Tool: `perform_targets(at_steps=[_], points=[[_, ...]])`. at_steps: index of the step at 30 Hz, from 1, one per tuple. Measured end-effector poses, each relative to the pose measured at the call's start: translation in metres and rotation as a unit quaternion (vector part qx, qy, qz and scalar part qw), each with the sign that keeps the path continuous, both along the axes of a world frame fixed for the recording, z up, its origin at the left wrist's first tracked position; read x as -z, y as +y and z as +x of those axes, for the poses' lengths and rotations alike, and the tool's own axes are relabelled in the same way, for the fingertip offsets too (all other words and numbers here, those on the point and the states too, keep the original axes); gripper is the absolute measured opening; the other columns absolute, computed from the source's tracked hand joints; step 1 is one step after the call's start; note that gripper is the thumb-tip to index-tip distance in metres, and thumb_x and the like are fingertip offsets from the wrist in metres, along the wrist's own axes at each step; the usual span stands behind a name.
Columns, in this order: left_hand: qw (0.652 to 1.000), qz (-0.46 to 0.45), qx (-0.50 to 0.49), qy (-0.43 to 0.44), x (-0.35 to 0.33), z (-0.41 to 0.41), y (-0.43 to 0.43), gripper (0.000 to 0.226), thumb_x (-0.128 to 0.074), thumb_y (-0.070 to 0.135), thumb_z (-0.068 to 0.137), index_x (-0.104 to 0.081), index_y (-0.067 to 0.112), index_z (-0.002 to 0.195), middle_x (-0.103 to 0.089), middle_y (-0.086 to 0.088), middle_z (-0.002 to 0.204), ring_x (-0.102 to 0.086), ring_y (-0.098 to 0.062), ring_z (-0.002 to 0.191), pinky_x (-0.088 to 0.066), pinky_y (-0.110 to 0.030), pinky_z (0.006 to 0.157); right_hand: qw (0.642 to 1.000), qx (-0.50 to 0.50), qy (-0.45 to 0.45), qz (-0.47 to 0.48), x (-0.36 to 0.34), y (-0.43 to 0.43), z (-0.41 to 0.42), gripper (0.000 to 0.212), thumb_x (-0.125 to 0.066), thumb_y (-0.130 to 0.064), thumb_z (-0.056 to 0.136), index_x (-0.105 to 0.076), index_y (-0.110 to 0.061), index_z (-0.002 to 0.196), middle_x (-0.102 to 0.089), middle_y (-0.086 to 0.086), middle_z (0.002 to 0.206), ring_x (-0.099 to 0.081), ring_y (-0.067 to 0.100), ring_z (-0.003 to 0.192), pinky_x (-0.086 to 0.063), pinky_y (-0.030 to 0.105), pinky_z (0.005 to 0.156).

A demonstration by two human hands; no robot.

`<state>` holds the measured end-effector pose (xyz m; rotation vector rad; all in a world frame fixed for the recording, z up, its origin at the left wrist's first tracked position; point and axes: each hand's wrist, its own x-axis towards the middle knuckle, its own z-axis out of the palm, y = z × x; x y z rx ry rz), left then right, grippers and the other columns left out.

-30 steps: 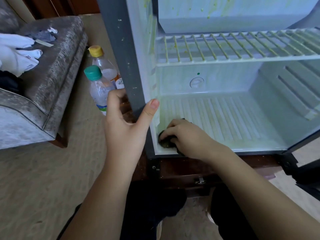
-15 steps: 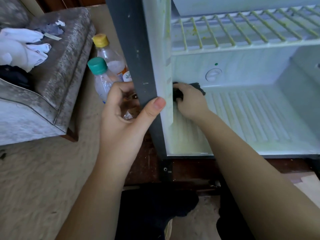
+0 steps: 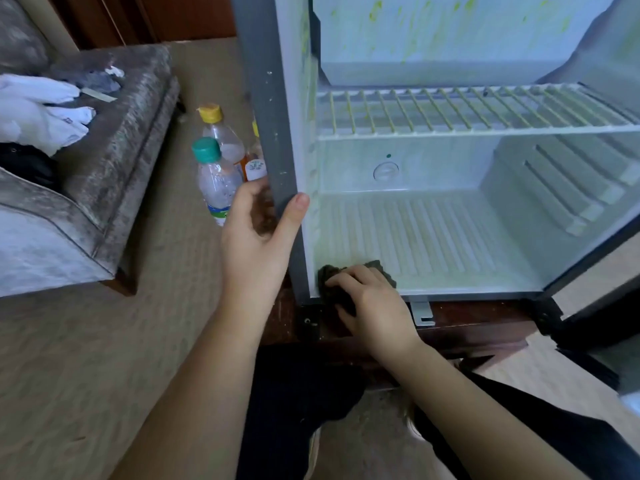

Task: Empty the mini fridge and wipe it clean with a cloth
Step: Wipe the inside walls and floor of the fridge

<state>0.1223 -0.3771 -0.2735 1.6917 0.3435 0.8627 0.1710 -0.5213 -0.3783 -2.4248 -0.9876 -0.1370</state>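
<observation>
The mini fridge [image 3: 273, 133] has a matt grey shell speckled with pale flecks and a smooth, pale plastic lining. Its floor [image 3: 433, 233] is moulded in long ribs with a yellowish film along them, and yellow-green splashes run down the flat panel [image 3: 433, 36] at the top. A white wire shelf [image 3: 467, 112] of thin, evenly spaced bars spans the cavity, and a round dial [image 3: 385, 170] sits on the back wall below it.

The cloth [image 3: 381, 268] is dark, coarse and bunched, lying at the front left corner of the fridge floor. The right hand [image 3: 374, 303] lies over it with the fingers curled down on it. The left hand [image 3: 256, 237] grips the fridge's left wall, thumb on the front edge and fingers round the outside.

The fridge stands on a dark, glossy wooden base [image 3: 467, 327] above a beige textured carpet [image 3: 86, 358]. Its door [image 3: 588, 258] hangs open to the right.

Beside the left wall, partly hidden by it and by the left hand, stand clear plastic bottles, one with a green cap [image 3: 214, 181], one with a yellow cap [image 3: 218, 133]. Further left is a mottled grey velvety armchair [image 3: 121, 133] with white clothing [image 3: 34, 109] heaped on it.
</observation>
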Motion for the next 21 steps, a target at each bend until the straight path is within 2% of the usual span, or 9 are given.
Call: perform_targets(at_steps=[2, 4, 8, 11, 14, 17, 19, 20, 21], points=[[0.994, 0.082, -0.076, 0.015, 0.0, -0.007, -0.01, 0.026, -0.071, 0.019, 0.087, -0.058, 0.009, 0.106, -0.062, 0.012, 0.093, -0.056, 0.016, 0.08, -0.039, -0.001, 0.069, 0.999, 0.048, -0.011, 0.006, 0.004, -0.024, 0.001, 0.043, -0.077, -0.002, 0.067, -0.067, -0.02, 0.104, -0.062, -0.002, 0.103, -0.057, 0.023, 0.093, -0.051, 0.031, 0.063], [0.981, 0.143, -0.133, 0.02, 0.004, -0.011, -0.014, 0.025, -0.072, 0.017, 0.085, -0.057, 0.008, 0.104, -0.061, 0.0, 0.093, -0.054, 0.014, 0.077, -0.037, 0.0, 0.065, 0.992, 0.125, -0.012, 0.021, 0.004, -0.06, 0.015, 0.039, -0.075, -0.001, 0.07, -0.068, -0.018, 0.104, -0.064, 0.0, 0.103, -0.058, 0.024, 0.094, -0.045, 0.027, 0.069], [0.978, 0.144, -0.149, 0.027, 0.006, -0.013, -0.015, 0.025, -0.068, 0.013, 0.086, -0.055, 0.008, 0.106, -0.061, -0.004, 0.099, -0.054, 0.013, 0.076, -0.037, -0.001, 0.065, 0.955, 0.293, 0.009, 0.047, 0.001, -0.144, 0.048, 0.036, -0.069, -0.001, 0.08, -0.067, -0.013, 0.115, -0.065, 0.01, 0.115, -0.058, 0.032, 0.107, -0.046, 0.035, 0.089], [0.976, 0.144, -0.16, 0.013, 0.003, -0.011, -0.019, 0.026, -0.066, 0.014, 0.087, -0.054, 0.004, 0.108, -0.059, -0.005, 0.1, -0.052, 0.013, 0.076, -0.036, -0.001, 0.068, 0.923, 0.378, 0.013, 0.066, 0.007, -0.163, 0.052, 0.038, -0.065, 0.0, 0.084, -0.064, -0.007, 0.121, -0.064, 0.017, 0.12, -0.055, 0.037, 0.112, -0.044, 0.039, 0.095], [0.973, 0.139, -0.185, 0.003, -0.001, -0.007, -0.029, 0.028, -0.064, 0.012, 0.088, -0.053, -0.001, 0.11, -0.057, -0.008, 0.103, -0.05, 0.015, 0.079, -0.033, 0.001, 0.071, 0.937, 0.346, -0.009, 0.051, 0.005, -0.124, 0.047, 0.037, -0.066, 0.0, 0.081, -0.065, -0.006, 0.118, -0.067, 0.016, 0.114, -0.056, 0.038, 0.106, -0.046, 0.039, 0.088], [0.959, 0.18, -0.215, -0.043, -0.007, -0.008, -0.044, 0.029, -0.063, 0.003, 0.085, -0.052, -0.008, 0.11, -0.05, -0.012, 0.106, -0.047, 0.007, 0.088, -0.035, -0.003, 0.081, 0.977, 0.209, 0.005, 0.042, 0.0, -0.065, 0.036, 0.036, -0.07, -0.004, 0.079, -0.067, -0.009, 0.114, -0.069, 0.01, 0.109, -0.057, 0.035, 0.099, -0.045, 0.037, 0.084], [0.942, 0.253, -0.203, -0.079, -0.004, -0.008, -0.054, 0.027, -0.061, -0.003, 0.082, -0.054, -0.01, 0.107, -0.051, -0.021, 0.108, -0.053, -0.017, 0.099, -0.047, -0.027, 0.089, 0.988, 0.145, 0.023, 0.043, -0.002, -0.036, 0.033, 0.034, -0.067, -0.007, 0.083, -0.065, -0.012, 0.116, -0.067, 0.006, 0.11, -0.055, 0.031, 0.103, -0.044, 0.037, 0.085], [0.934, 0.297, -0.179, -0.088, -0.002, -0.006, -0.059, 0.026, -0.061, -0.004, 0.082, -0.056, -0.009, 0.106, -0.052, -0.023, 0.108, -0.055, -0.028, 0.102, -0.048, -0.04, 0.09, 0.989, 0.136, 0.037, 0.047, -0.003, -0.028, 0.034, 0.034, -0.065, -0.008, 0.085, -0.064, -0.013, 0.119, -0.066, 0.004, 0.112, -0.053, 0.028, 0.106, -0.043, 0.036, 0.086], [0.926, 0.336, -0.147, -0.09, 0.0, -0.003, -0.064, 0.025, -0.06, -0.004, 0.082, -0.058, -0.008, 0.106, -0.054, -0.023, 0.11, -0.056, -0.034, 0.105, -0.047, -0.047, 0.091, 0.988, 0.136, 0.05, 0.054, -0.003, -0.024, 0.036, 0.035, -0.064, -0.009, 0.087, -0.062, -0.015, 0.121, -0.066, 0.003, 0.113, -0.051, 0.026, 0.108, -0.041, 0.033, 0.086]])
